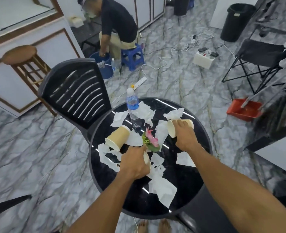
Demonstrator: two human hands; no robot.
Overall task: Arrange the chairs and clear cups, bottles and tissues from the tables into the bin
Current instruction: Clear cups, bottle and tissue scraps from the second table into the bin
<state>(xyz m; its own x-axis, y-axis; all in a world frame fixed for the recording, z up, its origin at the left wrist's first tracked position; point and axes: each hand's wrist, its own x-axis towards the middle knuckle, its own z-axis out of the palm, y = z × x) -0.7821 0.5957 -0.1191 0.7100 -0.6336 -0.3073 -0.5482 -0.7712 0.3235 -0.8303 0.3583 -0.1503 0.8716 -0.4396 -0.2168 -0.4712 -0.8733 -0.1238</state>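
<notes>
On the round black table [186, 187] lie several white tissues [162, 189], a tipped tan paper cup [118, 137] and an upright plastic water bottle [133, 109]. My left hand [135, 163] grips a paper cup [147, 159] near the table's middle, beside a small pink flower arrangement [150, 140]. My right hand [185, 137] grips another paper cup [172, 128] lying on its side at the table's right. A black plastic chair [75, 93] stands against the table's far left. A black bin [238, 22] stands far right.
A person squats on a blue stool [133, 56] by a blue bucket [103, 64] beyond the chair. Cables and a power strip [140, 82] trail over the marble floor. A wooden stool [23, 64] stands left, a folding chair [259, 59] and red dustpan [243, 109] right.
</notes>
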